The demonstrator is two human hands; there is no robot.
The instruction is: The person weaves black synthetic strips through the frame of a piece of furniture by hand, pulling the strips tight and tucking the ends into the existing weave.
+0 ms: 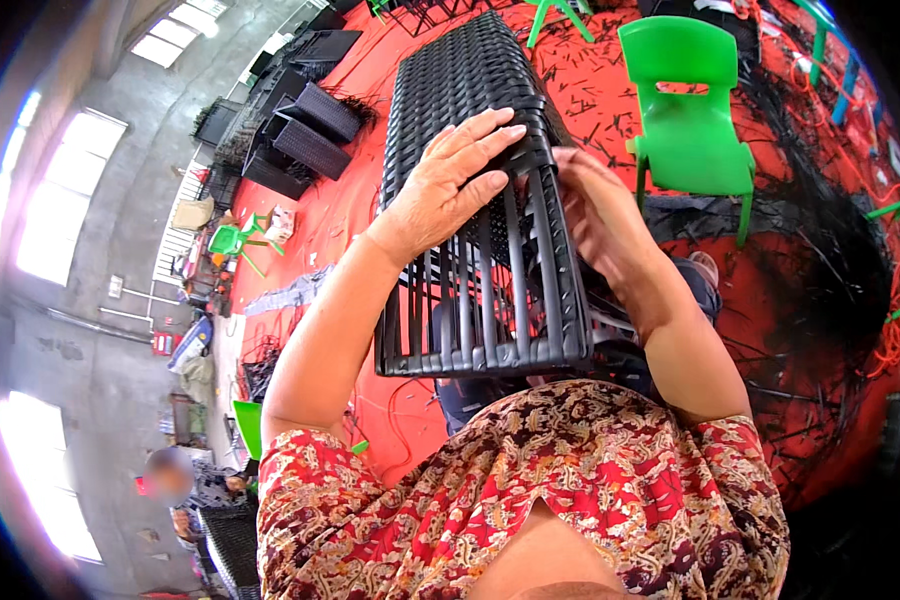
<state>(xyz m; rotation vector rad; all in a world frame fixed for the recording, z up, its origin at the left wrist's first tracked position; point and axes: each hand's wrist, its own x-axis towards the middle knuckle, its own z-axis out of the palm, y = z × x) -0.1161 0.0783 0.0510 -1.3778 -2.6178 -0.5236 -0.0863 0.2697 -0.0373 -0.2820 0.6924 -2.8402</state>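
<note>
A black woven rattan furniture piece (460, 80) stands across my lap. Its far part is closely woven, while bare upright strips (480, 310) show over the open frame at the near end. My left hand (450, 185) lies on its top where the weaving meets the bare strips, fingers stretched toward the right edge and thumb apart. Against the right side is my right hand (605, 215), slightly blurred. Its fingertips are partly hidden behind the piece, so whether they grip a strip cannot be made out.
A green plastic chair (690, 120) stands ahead on the right, beside a heap of black strips (820, 230). Cut scraps litter the red floor covering (590, 90). Dark woven pieces (305, 135) are stacked at the far left. Another person (195, 490) is at the lower left.
</note>
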